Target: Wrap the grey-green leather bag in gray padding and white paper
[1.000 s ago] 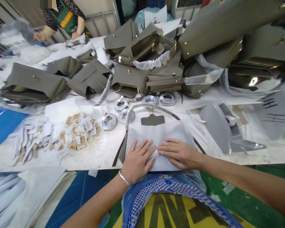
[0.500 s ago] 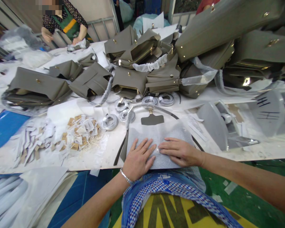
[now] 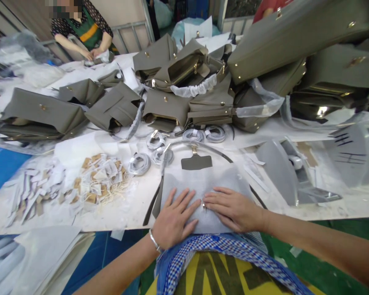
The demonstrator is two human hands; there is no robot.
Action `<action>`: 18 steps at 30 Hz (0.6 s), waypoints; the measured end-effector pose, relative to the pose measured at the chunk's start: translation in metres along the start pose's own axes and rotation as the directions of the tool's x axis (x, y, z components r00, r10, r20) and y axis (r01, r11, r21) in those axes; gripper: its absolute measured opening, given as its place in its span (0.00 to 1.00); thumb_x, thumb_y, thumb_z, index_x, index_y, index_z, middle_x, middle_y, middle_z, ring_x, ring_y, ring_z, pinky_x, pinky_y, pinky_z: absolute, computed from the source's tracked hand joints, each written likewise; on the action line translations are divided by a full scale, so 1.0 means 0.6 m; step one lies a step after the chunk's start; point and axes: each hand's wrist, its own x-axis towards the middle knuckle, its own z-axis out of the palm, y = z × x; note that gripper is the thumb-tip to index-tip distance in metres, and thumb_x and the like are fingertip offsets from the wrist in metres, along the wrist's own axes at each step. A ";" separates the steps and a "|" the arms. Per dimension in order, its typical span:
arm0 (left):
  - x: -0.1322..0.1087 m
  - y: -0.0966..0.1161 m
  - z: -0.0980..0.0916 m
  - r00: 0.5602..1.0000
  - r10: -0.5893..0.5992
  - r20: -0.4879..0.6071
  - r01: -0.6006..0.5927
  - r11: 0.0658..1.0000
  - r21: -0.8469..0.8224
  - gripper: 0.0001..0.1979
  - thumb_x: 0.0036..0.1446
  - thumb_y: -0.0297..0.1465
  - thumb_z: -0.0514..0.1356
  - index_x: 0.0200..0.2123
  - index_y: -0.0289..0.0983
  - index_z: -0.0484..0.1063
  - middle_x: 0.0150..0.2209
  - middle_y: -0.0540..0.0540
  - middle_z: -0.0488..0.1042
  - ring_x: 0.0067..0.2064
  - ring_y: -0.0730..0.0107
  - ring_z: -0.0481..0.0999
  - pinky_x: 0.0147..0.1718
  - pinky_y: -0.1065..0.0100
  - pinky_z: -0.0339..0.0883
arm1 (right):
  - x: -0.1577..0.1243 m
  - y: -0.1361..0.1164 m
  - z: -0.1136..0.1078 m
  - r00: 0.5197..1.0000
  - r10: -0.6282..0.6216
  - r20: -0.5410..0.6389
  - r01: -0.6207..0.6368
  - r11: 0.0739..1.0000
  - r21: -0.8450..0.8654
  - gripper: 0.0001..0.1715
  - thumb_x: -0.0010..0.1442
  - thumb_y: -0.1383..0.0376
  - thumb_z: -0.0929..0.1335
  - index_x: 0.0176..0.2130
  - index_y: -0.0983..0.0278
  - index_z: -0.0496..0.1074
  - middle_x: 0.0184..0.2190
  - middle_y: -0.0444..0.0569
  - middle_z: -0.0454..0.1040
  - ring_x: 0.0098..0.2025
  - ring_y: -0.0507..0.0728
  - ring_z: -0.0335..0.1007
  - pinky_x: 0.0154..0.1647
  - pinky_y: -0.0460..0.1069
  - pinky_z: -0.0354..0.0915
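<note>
Our left hand point(image 3: 175, 219) and right hand point(image 3: 233, 209) flank the metal fitting point(image 3: 203, 205).
Each grip lies flat, holding nothing, on the pale sheet point(image 3: 207, 221), its long axis seemingly crosswise.

A slim silver-coloured metal bangle point(image 3: 154, 241) circles the left wrist point(image 3: 160, 237). A blue-and-white checked cloth band point(image 3: 221, 244) edges a yellow cloth garment front point(image 3: 236, 266) bearing broad dark markings point(image 3: 256, 280).

A grey-green handbag point(image 3: 158, 205) lies at the near edge of a white table point(image 3: 135, 215), mostly covered by a smooth, pale sheet point(image 3: 178, 177) — a small metal fitting point(image 3: 203, 205) shows near the middle. Beyond the sheet, a dark tab point(image 3: 197, 162) with a gold-toned clasp point(image 3: 194, 150) lies flat; a slim handle point(image 3: 226, 157) arches around it.
</note>
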 end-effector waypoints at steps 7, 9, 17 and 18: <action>0.003 -0.005 0.020 0.980 -0.102 -0.172 0.117 0.990 0.082 0.24 0.66 0.39 0.52 0.64 0.44 0.61 0.67 0.51 0.57 0.68 0.62 0.54 0.68 0.58 0.39 | -0.001 0.015 0.011 0.989 -0.005 -0.148 -0.004 0.998 -0.064 0.20 0.64 0.70 0.63 0.54 0.67 0.70 0.55 0.48 0.71 0.61 0.53 0.63 0.65 0.54 0.61; 0.011 -0.012 0.021 0.967 -0.142 -0.213 0.157 0.986 0.052 0.22 0.66 0.39 0.51 0.61 0.41 0.65 0.65 0.49 0.61 0.67 0.61 0.57 0.66 0.60 0.44 | 0.000 0.027 0.017 0.983 -0.011 -0.181 -0.004 0.996 -0.084 0.17 0.65 0.69 0.64 0.53 0.67 0.71 0.55 0.48 0.71 0.61 0.53 0.62 0.64 0.51 0.63; 0.067 -0.069 -0.015 0.957 -0.260 -0.126 0.258 0.966 -0.027 0.20 0.68 0.36 0.50 0.60 0.39 0.66 0.60 0.53 0.69 0.57 0.67 0.68 0.53 0.64 0.59 | 0.018 0.070 0.006 0.936 0.309 -0.166 -0.336 0.927 -0.166 0.23 0.65 0.67 0.63 0.58 0.68 0.67 0.62 0.55 0.62 0.68 0.65 0.50 0.65 0.62 0.60; 0.077 -0.074 -0.018 0.957 -0.274 -0.098 0.273 0.962 -0.027 0.21 0.68 0.38 0.51 0.60 0.38 0.65 0.60 0.51 0.69 0.58 0.64 0.68 0.55 0.61 0.58 | 0.022 0.074 0.002 0.919 0.367 -0.143 -0.388 0.904 -0.180 0.24 0.66 0.64 0.63 0.59 0.69 0.66 0.62 0.56 0.62 0.67 0.65 0.51 0.64 0.63 0.60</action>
